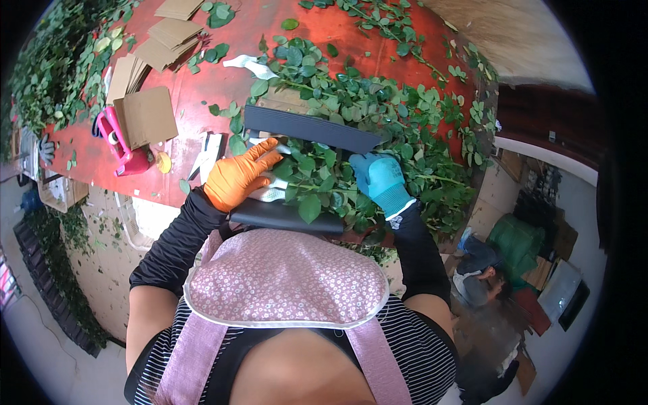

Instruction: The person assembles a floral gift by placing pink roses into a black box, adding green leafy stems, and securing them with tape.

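My left hand point(240, 174), in an orange glove, lies with fingers apart over white net-sleeved flower heads point(269, 191). Leafy green stems point(324, 174) run rightward from these heads between two dark upright boards. The farther, ridged dark board point(311, 126) slants across behind the stems; the nearer black board point(286, 216) is by my apron. My right hand point(379, 177), in a blue-green glove, is curled among the leaves by the right end of the ridged board. Its fingertips are hidden, so its grip on the stems is unclear.
More leafy stems point(385, 101) with white-sleeved heads point(250, 65) lie behind on the red table point(177, 126). To the left are cardboard pieces point(147, 116), a pink tool point(121, 144) and a leaf heap point(50, 76). A person point(478, 273) is low down at right.
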A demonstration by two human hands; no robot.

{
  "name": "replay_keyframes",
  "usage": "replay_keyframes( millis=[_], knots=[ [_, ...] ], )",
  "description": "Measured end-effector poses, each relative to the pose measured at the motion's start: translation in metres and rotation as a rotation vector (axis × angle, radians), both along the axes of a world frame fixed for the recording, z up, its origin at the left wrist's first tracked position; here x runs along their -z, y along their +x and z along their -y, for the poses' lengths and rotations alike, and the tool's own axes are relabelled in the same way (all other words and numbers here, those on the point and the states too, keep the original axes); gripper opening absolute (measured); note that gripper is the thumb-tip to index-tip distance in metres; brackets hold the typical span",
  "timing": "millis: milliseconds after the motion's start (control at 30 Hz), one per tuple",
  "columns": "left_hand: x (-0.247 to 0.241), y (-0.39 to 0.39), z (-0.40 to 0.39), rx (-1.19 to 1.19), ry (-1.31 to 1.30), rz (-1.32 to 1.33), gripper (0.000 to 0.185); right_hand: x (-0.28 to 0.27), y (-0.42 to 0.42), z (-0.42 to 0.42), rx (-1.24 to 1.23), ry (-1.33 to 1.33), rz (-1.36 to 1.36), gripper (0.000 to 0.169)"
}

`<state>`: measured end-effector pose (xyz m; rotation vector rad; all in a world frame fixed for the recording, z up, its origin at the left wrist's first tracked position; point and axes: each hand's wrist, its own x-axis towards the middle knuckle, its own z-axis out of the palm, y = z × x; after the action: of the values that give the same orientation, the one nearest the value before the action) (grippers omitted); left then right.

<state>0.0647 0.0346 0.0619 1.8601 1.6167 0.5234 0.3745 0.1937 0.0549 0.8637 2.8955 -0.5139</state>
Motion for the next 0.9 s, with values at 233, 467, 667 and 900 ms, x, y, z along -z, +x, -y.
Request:
replay_keyframes(
  millis=[233,467,667,900],
  knots=[
    [0.000,0.006,-0.027,0.043,-0.088,0.064,0.045,-0.041,0.009,-0.027,0.026,-0.174,-0.081,0.025],
    [0.010,0.005,-0.032,0.033,-0.080,0.048,0.046,-0.082,-0.033,-0.129,0.168,-0.125,-0.320,0.019],
    [-0.007,0.000,-0.040,0.071,-0.063,0.018,0.045,0.016,-0.135,-0.145,-0.118,0.007,0.015,0.025],
    [-0.016,0.004,-0.039,0.059,-0.037,0.050,0.043,0.065,-0.156,-0.143,-0.128,0.167,0.179,0.019]
  ],
)
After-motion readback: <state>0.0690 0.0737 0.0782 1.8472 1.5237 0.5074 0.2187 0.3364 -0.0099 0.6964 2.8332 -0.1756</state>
